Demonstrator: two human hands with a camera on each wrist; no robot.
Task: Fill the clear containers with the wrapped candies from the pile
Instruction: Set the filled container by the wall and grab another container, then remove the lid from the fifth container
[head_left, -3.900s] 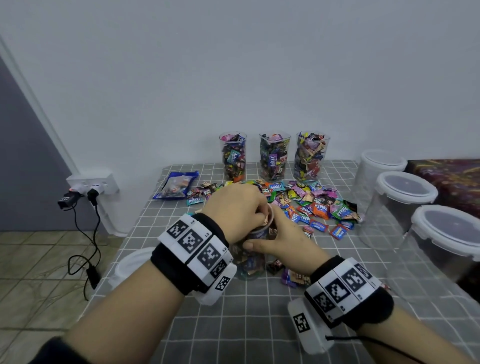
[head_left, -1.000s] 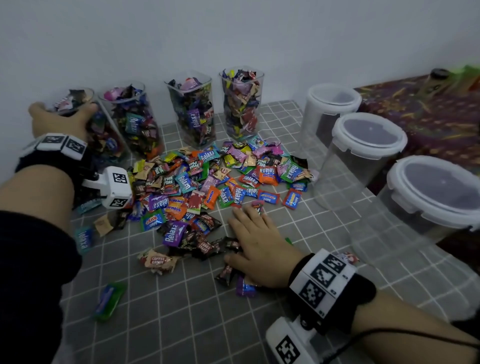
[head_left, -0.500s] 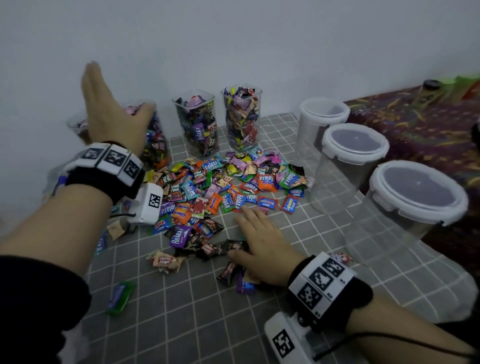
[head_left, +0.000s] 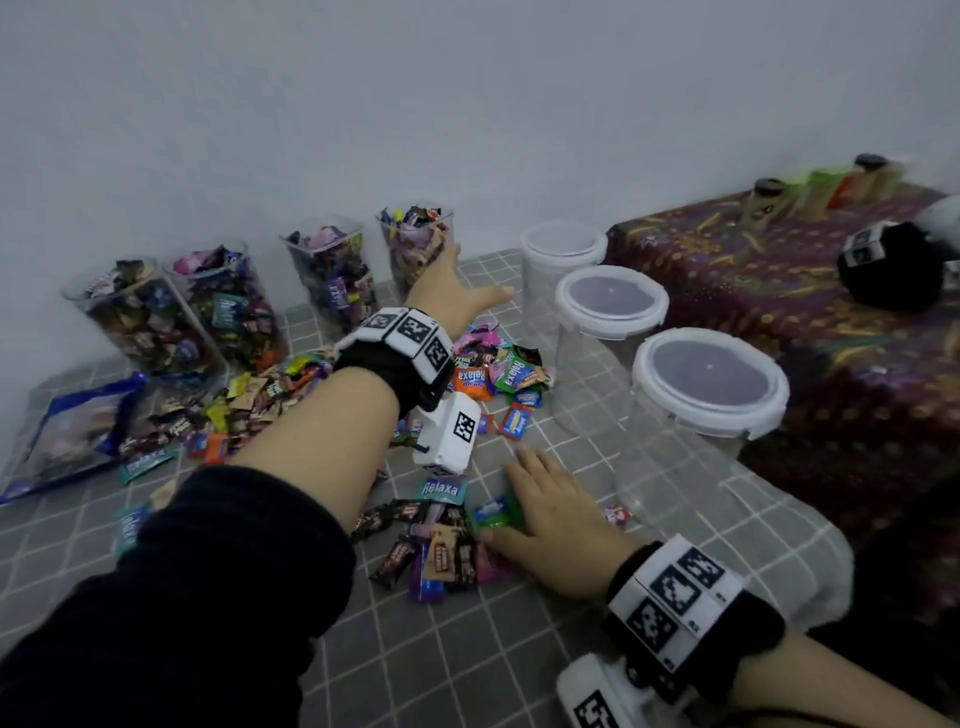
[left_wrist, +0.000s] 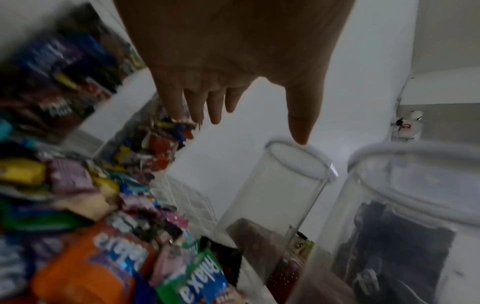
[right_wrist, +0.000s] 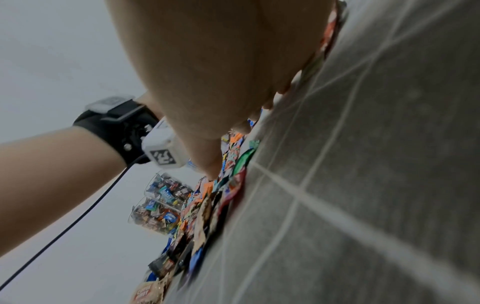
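Four tall clear plastic cups (head_left: 228, 306) packed with wrapped candies stand along the white wall, so the step in hand looks like fetching the next vessel to fill. The left hand (head_left: 451, 293) reaches across the loose pile of colourful wrapped candies (head_left: 483, 371) with fingers straight and spread and thumb out, holding nothing. In the left wrist view its thumb tip sits just at the rim of the farthest empty clear round container with a white lid (left_wrist: 283, 185); whether it touches, I cannot tell. Two more lidded clear containers (head_left: 701, 395) stand nearer, beside the pile. The right hand (head_left: 550, 512) lies flat, fingers straight, on the grey grid-patterned worktop (head_left: 519, 665), its thumb side against a green-wrapped candy (head_left: 491, 512) at the edge of the scattered sweets. Next, the left hand probably needs to close round the far container and draw it close, and the lid has to come off before any candy goes in.
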